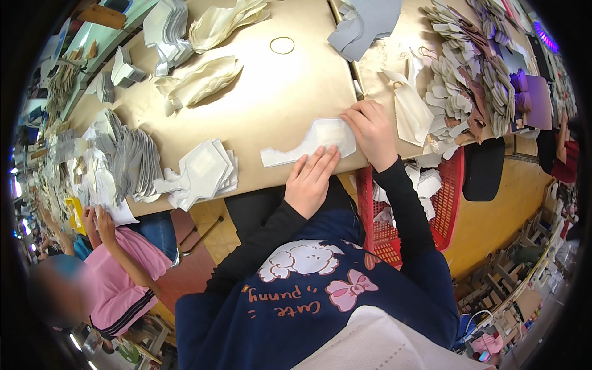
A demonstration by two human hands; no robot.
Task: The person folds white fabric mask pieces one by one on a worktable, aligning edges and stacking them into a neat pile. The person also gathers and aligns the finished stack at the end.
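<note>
1. The fingers of the left hand [308, 191] were stretched out and lay flat upon the lower edge of a white piece [317, 139]; they were loose and did not clasp anything.
2. The fingers of the right hand [374, 134] were bent and touched the upper right edge of this same piece. Whether they pinched it or only rested there, I cannot tell.
3. The white piece lay flat near the front edge of the brown desk [271, 105], with its narrow end pointing to the left and a cream patch on its wide end.
4. To the left of it, well apart, there was a fanned stack of white pieces [206, 169], and beyond this a grey stack [142, 161].
5. Farther up on the desk lay a thin ring [282, 45], some cream pieces [206, 80] and grey sheets [370, 28].
6. To the right of the right hand lay a cream bundle [412, 114], and next to it a big heap of pieces [453, 80].
7. Below the right part of the desk stood a red basket [453, 203], which contained white scraps [427, 183].
8. At the far left sat a co-worker in a pink top [126, 265].
</note>
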